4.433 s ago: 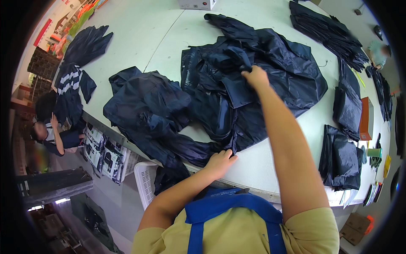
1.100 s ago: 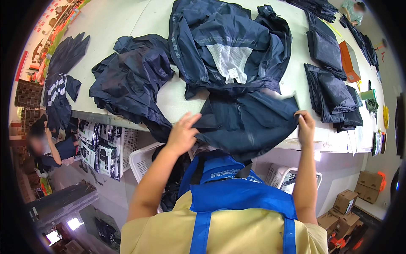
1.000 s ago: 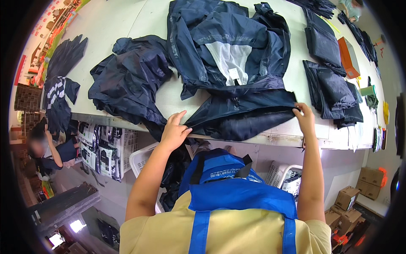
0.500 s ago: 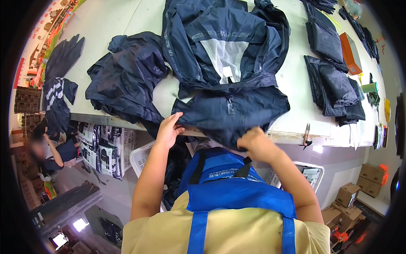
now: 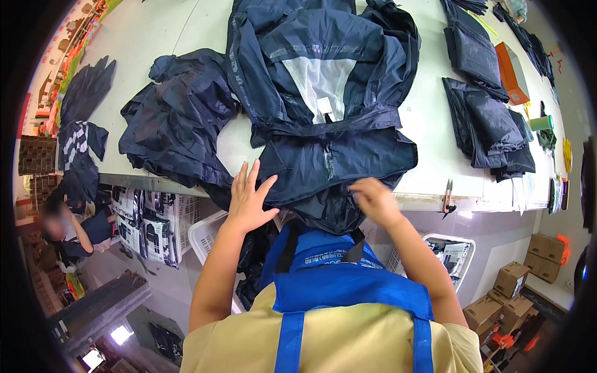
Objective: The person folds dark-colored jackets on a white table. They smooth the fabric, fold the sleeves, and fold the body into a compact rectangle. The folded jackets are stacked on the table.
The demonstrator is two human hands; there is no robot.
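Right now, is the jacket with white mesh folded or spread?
Mostly spread: the jacket lies wide on the table, its white mesh showing.

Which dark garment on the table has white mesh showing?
The large jacket, between the crumpled garment on the left and the folded garments on the right. Its white mesh panel is exposed; those others show only dark cloth.

Tabletop (image 5: 429,158): broad, white, thin seam running across it | floor (image 5: 177,283): plain grey | lower left: long dark bench-like slab (image 5: 102,308), bright light patches (image 5: 122,334) beyond, window or lamp unclear to me | lower right: brown cardboard boxes (image 5: 512,279) stacked beside a pale ledge (image 5: 548,296)
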